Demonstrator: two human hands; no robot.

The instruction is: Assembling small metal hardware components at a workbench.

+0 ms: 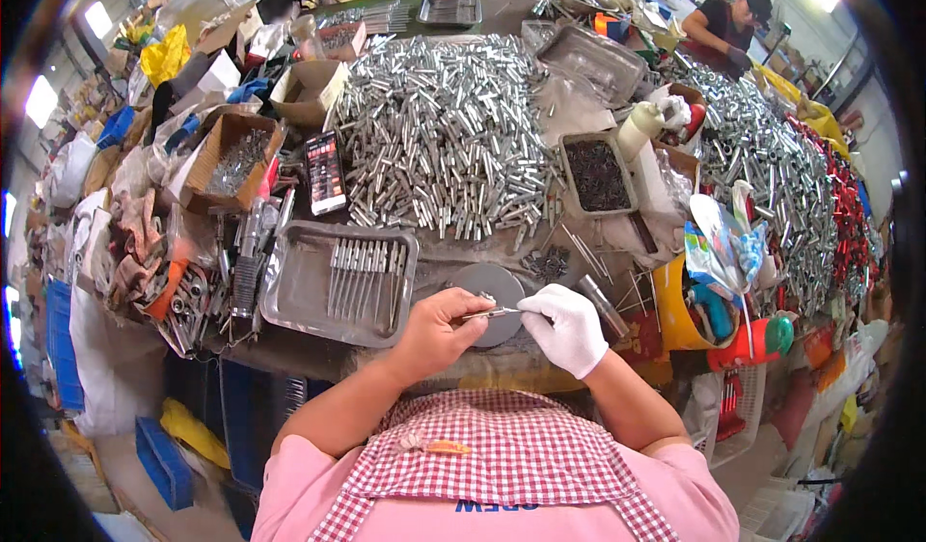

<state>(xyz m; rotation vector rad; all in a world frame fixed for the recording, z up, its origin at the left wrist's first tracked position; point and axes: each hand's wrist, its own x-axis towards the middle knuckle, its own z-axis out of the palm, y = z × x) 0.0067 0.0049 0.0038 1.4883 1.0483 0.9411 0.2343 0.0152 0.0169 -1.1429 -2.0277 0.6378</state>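
Over a round grey disc (490, 280), my bare left hand (434, 333) and my white-gloved right hand (567, 332) meet at a small silver metal piece with a thin rod (497, 312). Left thumb and forefinger pinch its thicker end, while the right fingertips close on the thin end. The piece's exact kind is too small to make out. Left of my hands, a metal tray (287, 286) holds a row of silver-handled rods (367, 270). A heap of short silver metal tubes (444, 132) covers the table beyond. Small dark parts (548, 263) lie just past the disc.
A phone (325, 173) and a cardboard box of small parts (231, 156) stand on the left. On the right are a tub of dark pins (598, 174), a squeeze bottle (639, 129) and a yellow container (675, 301). A co-worker (728, 26) is at the far right.
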